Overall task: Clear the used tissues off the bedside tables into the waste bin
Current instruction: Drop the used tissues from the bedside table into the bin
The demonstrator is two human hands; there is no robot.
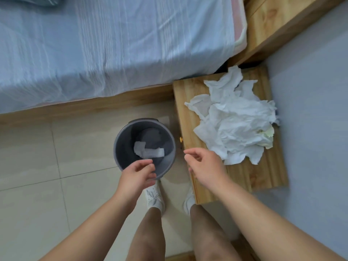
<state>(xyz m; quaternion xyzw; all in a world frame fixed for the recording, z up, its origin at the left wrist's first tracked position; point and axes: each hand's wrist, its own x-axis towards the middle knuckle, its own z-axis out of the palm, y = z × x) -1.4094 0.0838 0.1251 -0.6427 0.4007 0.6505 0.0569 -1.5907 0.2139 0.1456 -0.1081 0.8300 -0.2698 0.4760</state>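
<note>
The left hand (138,172) above the waste bin (117,137) and right hand (204,164) near the tissues (239,125) are loosely curled, empty. The tissues lie heaped on the bedside table (263,176) — best gathered as one compressed bundle.

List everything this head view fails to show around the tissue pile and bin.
1. Head view: top of the light wooden bedside table under the crumpled white tissue pile, hidden by it.
2. Head view: dark object at the pile's right edge, mostly buried, unidentifiable.
3. Head view: near inside of the round grey plastic waste bin, covered by the left hand.
</note>
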